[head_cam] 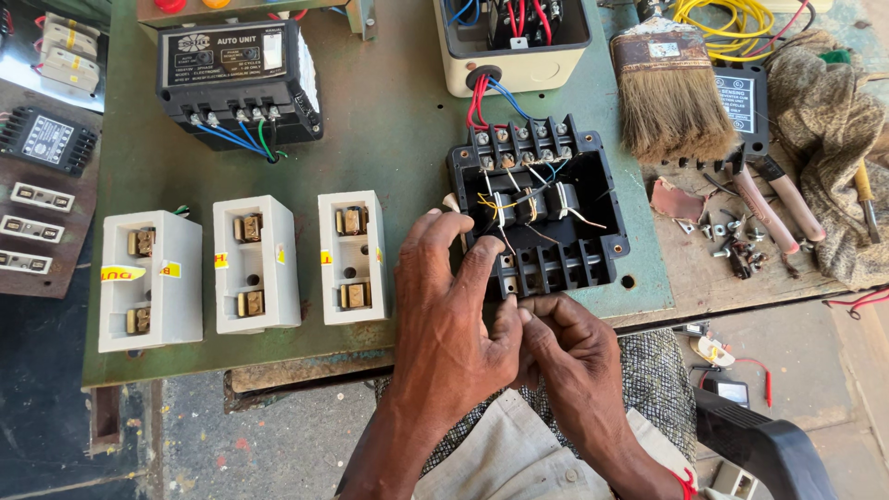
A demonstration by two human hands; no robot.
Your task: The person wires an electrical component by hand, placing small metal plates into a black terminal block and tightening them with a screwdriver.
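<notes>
Far left, off the tabletop (398,120): small black module (46,139) and white terminal strips (37,227) on a dark board. On the green tabletop, left to right: black control unit (239,79) with blue, green and black wires at its bottom terminals, then three white fuse holders (150,278) (256,264) (352,256) in a row below it. Left hand (454,324) rests at the near-left edge of the open black terminal box (537,208), fingers loosely spread, index and middle tips touching the box rim. Right hand (569,347) just beside it, thumb and forefinger pinched together against the left thumb; what they pinch is too small to tell. Box sits centre-right near the tabletop's front edge, red and blue wires running up to a cream enclosure (514,46). Right of that: paintbrush (667,93), pliers (769,199) with pink handles, loose screws (727,236), yellow wire coil (722,18), grey rag (829,130).
</notes>
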